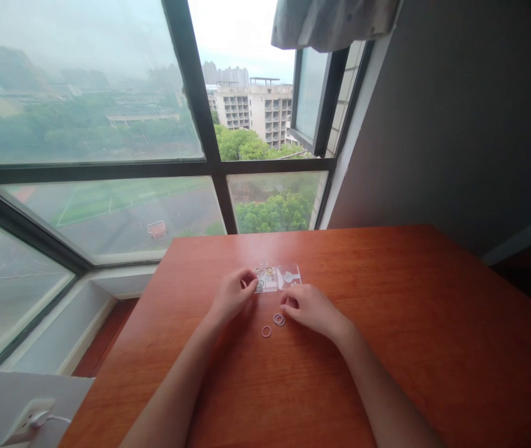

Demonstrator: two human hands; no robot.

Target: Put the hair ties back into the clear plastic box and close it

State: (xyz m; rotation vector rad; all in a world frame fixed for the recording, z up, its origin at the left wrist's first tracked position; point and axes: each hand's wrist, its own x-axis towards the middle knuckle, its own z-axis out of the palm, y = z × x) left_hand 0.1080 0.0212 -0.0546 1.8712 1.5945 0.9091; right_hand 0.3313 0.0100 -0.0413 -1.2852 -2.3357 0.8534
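Note:
A small clear plastic box with several little rings inside lies open on the wooden table, its clear lid folded out to the right. My left hand rests beside the box's left edge, fingers curled and touching it. My right hand lies just below the lid, fingertips pinched together at something too small to make out. Loose small rings lie on the table between my hands, one more ring a little nearer to me.
The table stands against a big window with dark frames at the far side and a grey wall to the right. A white charger with cable sits on a ledge at bottom left.

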